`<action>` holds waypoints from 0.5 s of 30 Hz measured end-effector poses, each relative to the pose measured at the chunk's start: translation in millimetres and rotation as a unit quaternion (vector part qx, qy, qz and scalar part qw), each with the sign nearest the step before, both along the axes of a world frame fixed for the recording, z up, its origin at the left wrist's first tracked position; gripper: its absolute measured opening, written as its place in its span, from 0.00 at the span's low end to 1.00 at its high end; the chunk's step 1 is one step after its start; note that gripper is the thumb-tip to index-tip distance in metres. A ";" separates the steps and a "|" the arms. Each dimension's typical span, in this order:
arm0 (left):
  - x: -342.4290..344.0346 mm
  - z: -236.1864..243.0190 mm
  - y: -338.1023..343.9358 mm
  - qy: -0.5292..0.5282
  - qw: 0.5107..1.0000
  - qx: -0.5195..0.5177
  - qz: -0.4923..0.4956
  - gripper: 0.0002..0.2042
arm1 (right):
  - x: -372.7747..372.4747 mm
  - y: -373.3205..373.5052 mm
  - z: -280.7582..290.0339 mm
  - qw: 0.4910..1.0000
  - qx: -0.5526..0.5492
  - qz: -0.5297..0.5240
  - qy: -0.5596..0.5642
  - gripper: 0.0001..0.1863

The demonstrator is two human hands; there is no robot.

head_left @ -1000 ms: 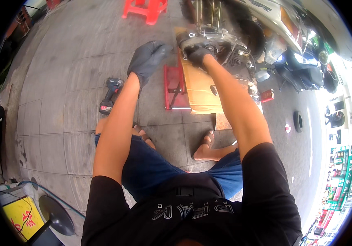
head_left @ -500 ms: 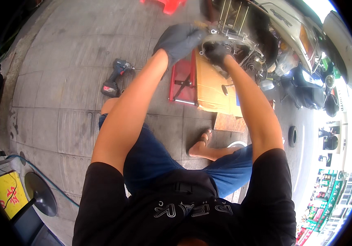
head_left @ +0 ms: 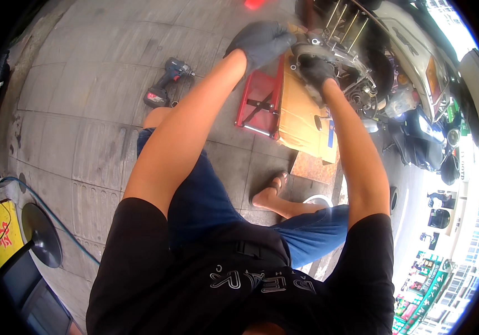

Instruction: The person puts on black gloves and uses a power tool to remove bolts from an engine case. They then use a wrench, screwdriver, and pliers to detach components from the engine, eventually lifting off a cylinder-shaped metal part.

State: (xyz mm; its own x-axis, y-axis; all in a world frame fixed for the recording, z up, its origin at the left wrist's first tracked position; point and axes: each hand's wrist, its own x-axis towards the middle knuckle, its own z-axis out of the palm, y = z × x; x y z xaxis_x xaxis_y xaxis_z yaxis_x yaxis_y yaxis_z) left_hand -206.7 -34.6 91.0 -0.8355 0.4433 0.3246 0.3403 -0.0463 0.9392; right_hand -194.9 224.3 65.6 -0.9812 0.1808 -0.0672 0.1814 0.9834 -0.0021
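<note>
Reaching one engine (head_left: 341,56): two gloved hands (head_left: 259,44); one cordless drill (head_left: 167,82); cannot tell fingers' grasp.

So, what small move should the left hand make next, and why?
Probably, the dark-gloved left hand should steady the grey metal engine casing: it is right by the casing's left edge, and the dark-gloved right hand is at the casing's near side, so bracing might limit rocking.

Fingertips of the right hand (head_left: 317,71) are hidden at the engine (head_left: 331,53), the top edge crops a red stool (head_left: 255,3), a knee (head_left: 333,219) partly covers a white basin (head_left: 319,198), and distant shopfronts (head_left: 421,285) are indistinct.
</note>
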 end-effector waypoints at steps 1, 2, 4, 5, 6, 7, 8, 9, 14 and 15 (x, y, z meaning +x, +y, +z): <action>1.3 3.5 0.9 -0.001 1.000 0.000 -0.008 0.17 | 0.4 1.9 -1.3 1.000 0.009 -0.002 -0.001 0.21; 3.3 6.5 1.8 -0.002 1.000 0.000 -0.017 0.15 | 1.1 4.1 -2.7 1.000 0.017 -0.005 -0.002 0.20; 2.8 9.3 1.5 -0.006 1.000 0.001 -0.027 0.13 | -0.4 2.7 -1.2 0.999 0.034 -0.008 0.000 0.20; 2.5 9.8 1.4 -0.011 0.999 0.003 -0.032 0.13 | -0.9 2.3 -0.4 0.999 0.030 -0.020 -0.003 0.21; 3.1 11.3 0.3 -0.016 0.999 0.003 -0.036 0.13 | -0.9 0.1 0.5 0.999 0.025 -0.032 -0.007 0.22; 3.7 12.8 -0.7 -0.022 0.999 0.007 -0.036 0.12 | -1.6 -1.9 1.9 0.998 0.008 -0.055 -0.014 0.26; 4.4 14.2 -1.7 -0.027 0.999 0.010 -0.037 0.12 | -1.6 -3.3 3.8 0.997 -0.005 -0.067 -0.021 0.28; 5.9 14.7 -2.2 -0.033 0.999 0.013 -0.037 0.12 | -1.5 -2.2 4.3 0.996 -0.017 -0.080 -0.028 0.30; -0.9 7.0 6.2 -0.019 0.999 0.018 -0.045 0.13 | 6.7 7.6 -2.0 0.999 -0.015 -0.023 0.021 0.21; 0.6 11.3 4.5 -0.023 0.998 0.022 -0.051 0.13 | 8.8 5.9 -0.5 0.999 -0.015 -0.019 0.025 0.21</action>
